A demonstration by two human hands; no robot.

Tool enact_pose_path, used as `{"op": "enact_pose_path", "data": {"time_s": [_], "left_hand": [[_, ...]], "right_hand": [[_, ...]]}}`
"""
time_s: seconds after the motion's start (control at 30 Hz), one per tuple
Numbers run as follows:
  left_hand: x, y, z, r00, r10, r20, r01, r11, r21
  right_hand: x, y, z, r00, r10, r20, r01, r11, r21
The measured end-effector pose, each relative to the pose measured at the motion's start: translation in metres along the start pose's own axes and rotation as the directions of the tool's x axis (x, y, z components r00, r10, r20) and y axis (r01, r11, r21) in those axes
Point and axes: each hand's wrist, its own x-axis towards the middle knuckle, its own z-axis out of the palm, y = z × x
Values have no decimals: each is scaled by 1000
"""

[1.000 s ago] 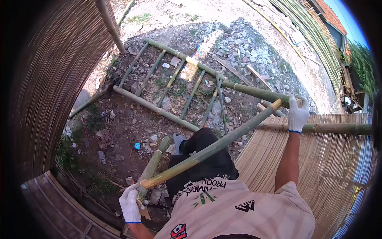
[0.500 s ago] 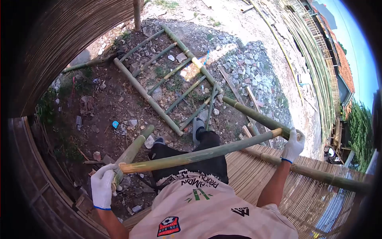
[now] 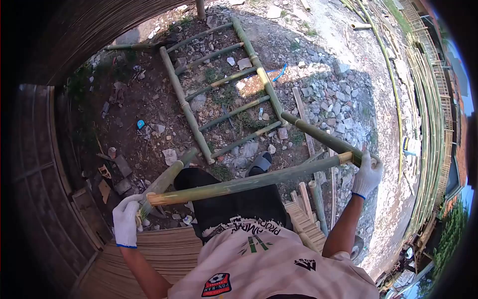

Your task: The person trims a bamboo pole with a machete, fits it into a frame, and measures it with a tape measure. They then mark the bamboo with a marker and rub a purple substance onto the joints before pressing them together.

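Both hands, in white knit gloves with blue cuffs, carry a bamboo frame between them in front of my body. Its crosspiece spans from one hand to the other, its ends fitted to two poles pointing away from me. At the left, my left hand is closed around the near end of the left pole. On the other side, my right hand grips the near end of the right pole, beside the joint. The right pole's far end overlaps a corner of a ladder-like bamboo frame lying on the ground.
Rubble and thin wooden boards lie right of the ladder-like frame. A blue tape measure rests on the dirt at left. Long bamboo poles are stacked far right. Woven bamboo panels lie near my legs.
My view has turned left, and the ladder-like frame appears farther right and higher. My feet have shifted. Both hands keep their hold on the bamboo frame.
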Motion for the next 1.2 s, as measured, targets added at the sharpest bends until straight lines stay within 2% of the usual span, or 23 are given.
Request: {"op": "enact_pose_path", "data": {"time_s": [0.03, 0.07, 0.1, 0.27, 0.33, 0.4, 0.77, 1.03, 1.17, 1.2], "left_hand": [[-12, -8, 19, 999, -33, -27, 33, 999, -23], [-23, -7, 41, 995, -32, -93, 30, 999, -24], [-29, -10, 56, 991, -62, -120, 56, 997, -49], [-49, -41, 110, 974, -115, -195, 86, 985, -151], [-58, -43, 122, 967, -137, -214, 105, 983, -152], [-64, -47, 130, 960, -140, -243, 102, 982, -161], [-63, -84, 150, 939, -142, -314, 82, 977, -198], [-33, -97, 153, 920, -179, -350, 94, 964, -248], [-21, -99, 147, 919, -173, -355, 105, 974, -203], [-19, -97, 145, 913, -172, -371, 107, 976, -189]], "right_hand": [[11, 13, 2, 999, 15, 30, -16, 999, 47], [27, 19, 6, 998, -51, 29, 51, 998, -29], [43, 30, 14, 997, -50, 58, 50, 999, 6], [84, 48, 37, 989, -115, 95, 122, 990, -65], [94, 47, 44, 986, -102, 136, 103, 995, -5], [100, 52, 49, 985, -57, 165, 58, 998, 3], [98, 75, 81, 966, -116, 232, 134, 989, -60], [86, 48, 94, 954, -105, 280, 134, 987, -87], [85, 43, 104, 958, -182, 220, 221, 961, -165], [85, 37, 104, 959, -162, 232, 205, 962, -178]]}}
